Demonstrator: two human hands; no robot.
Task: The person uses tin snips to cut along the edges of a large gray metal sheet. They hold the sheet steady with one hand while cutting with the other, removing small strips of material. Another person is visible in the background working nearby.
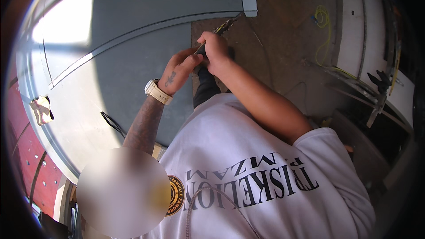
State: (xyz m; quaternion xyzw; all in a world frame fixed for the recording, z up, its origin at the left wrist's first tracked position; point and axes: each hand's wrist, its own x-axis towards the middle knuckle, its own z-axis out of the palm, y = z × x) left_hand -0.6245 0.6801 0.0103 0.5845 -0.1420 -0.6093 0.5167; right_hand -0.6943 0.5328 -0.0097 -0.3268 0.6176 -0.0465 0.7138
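A long, narrow dark tool with yellow parts point(223, 27) points up and to the right, its tip near the corner of a grey panel edge. My right hand point(212, 51) is wrapped round its handle end. My left hand point(181, 68), with a cream watch on the wrist, holds the same tool just below and left of the right, fingers curled and partly hidden. A thin dark cord runs across the brown floor point(283, 48) beside the tool.
A large grey panel point(141, 84) with pale metal framing is at left, a red board point(24, 146) at the far left edge. A black loop point(113, 124) lies on the panel. At right are a yellow-green hose point(323, 26), white panels point(352, 13) and metal bars.
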